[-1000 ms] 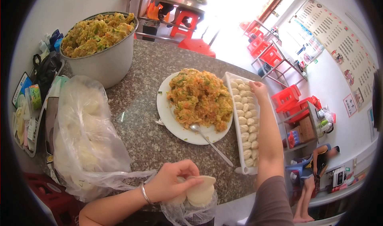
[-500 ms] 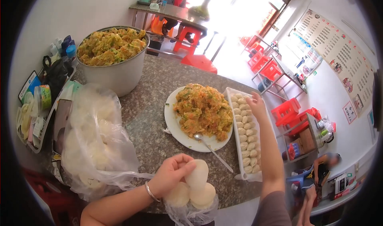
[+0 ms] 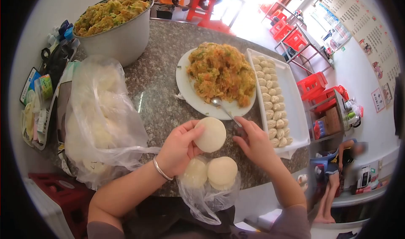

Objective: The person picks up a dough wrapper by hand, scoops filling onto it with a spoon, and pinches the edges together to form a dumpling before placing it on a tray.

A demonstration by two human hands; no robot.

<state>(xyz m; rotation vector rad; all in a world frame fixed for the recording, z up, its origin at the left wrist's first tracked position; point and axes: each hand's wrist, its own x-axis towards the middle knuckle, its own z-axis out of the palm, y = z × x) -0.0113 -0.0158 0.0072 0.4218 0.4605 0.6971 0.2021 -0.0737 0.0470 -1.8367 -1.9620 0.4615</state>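
Observation:
My left hand, with a bangle on its wrist, pinches a round dough wrapper by its left edge. My right hand is at the handle end of a metal spoon, thumb and index finger apart, not closed round it. The spoon's bowl rests in the orange-green chopped filling on a white plate. Below my hands, more dough wrappers lie on a clear plastic bag. Right of the plate, a white tray holds rows of pleated dumplings.
A large metal pot heaped with filling stands at the back left. In front of it lies a big plastic bag of wrappers. A tray of small items sits at far left. Red stools and a seated person are to the right.
My right hand has come back from the dumpling tray to the spoon handle. My left hand has raised the wrapper, now turned flat to view. The view has tilted downward.

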